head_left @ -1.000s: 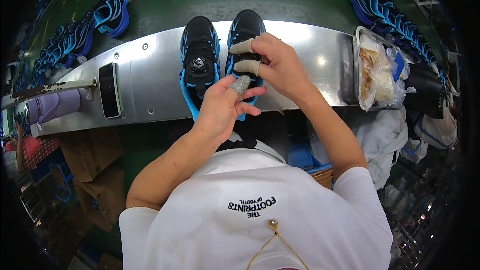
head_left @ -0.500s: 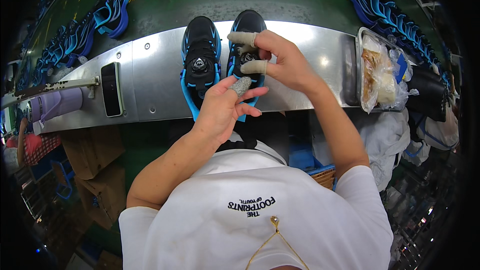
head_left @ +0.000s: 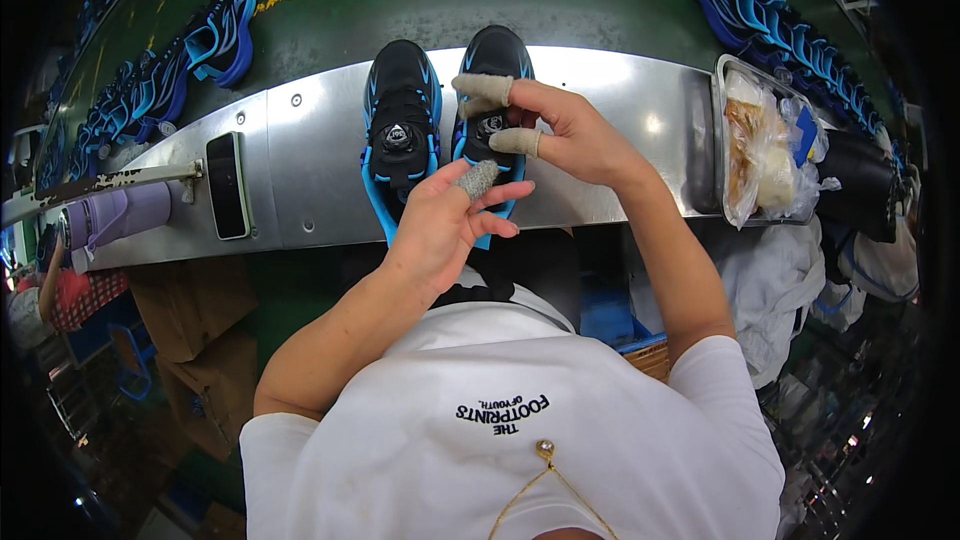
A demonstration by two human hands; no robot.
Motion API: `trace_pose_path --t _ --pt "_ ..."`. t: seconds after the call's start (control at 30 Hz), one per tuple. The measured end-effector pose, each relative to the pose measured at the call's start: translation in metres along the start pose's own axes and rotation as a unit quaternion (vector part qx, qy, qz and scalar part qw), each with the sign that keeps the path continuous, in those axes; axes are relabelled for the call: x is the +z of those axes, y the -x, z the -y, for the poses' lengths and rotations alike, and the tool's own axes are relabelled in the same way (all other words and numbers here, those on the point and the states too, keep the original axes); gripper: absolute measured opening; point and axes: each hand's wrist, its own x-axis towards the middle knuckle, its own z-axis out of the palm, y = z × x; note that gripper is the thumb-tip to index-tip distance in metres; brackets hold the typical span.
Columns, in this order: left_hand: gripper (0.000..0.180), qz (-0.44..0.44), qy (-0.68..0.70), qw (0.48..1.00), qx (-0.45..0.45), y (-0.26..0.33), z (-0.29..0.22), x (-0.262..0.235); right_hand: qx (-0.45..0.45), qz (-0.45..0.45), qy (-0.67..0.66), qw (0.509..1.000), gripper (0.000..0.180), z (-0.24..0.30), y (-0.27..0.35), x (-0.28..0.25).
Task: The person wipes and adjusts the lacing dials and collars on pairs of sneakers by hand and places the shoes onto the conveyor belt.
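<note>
Two black sneakers with blue edging stand side by side, toes away from me: a left shoe [head_left: 402, 90] and a right shoe [head_left: 498, 50]. Each carries a round dial on its tongue. Over the right shoe is my right hand [head_left: 580, 140], thumb and fingers apart on either side of the dial, beige cots on the thumb and fingertips. Whether they touch the shoe I cannot tell. My left hand [head_left: 445, 215] is at the heel end of the right shoe, fingers spread, a grey cot on one digit. It partly hides both shoe openings.
The shoes rest on a metal bench ledge [head_left: 620, 120] beside a green surface. Leftward lie a phone [head_left: 227, 185], a metal bar [head_left: 110, 185] and a purple bottle [head_left: 125, 212]. A tray [head_left: 722, 140] of bagged items sits right. Rows of sneakers [head_left: 225, 35] flank both sides. Another person's arm [head_left: 50, 280] shows far left.
The view has shifted slightly, so the shoes and bench sit a little lower. My right hand's fingers have moved slightly over the right shoe; my left hand holds nearly the same pose.
</note>
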Motion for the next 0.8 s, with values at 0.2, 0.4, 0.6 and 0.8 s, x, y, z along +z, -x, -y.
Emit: trace_pose_path --t 0.2,0.4,0.6,0.8 --pt "0.026 -0.034 0.016 0.999 0.016 0.001 0.007 0.005 0.008 -0.088 0.134 0.987 0.041 0.001 0.01 0.032" --pt "0.025 0.048 -0.304 0.946 -0.101 0.024 -0.046 0.009 0.073 -0.118 0.125 0.982 0.046 0.008 0.007 0.016" --pt "0.034 -0.159 -0.648 0.676 0.312 -0.004 -0.052 -0.042 0.0 -0.129 0.168 0.977 0.034 0.003 -0.04 0.007" --pt "0.038 0.007 -0.436 0.862 0.257 -0.008 -0.067 -0.062 -0.011 -0.109 0.194 0.975 0.029 -0.01 -0.065 0.008"
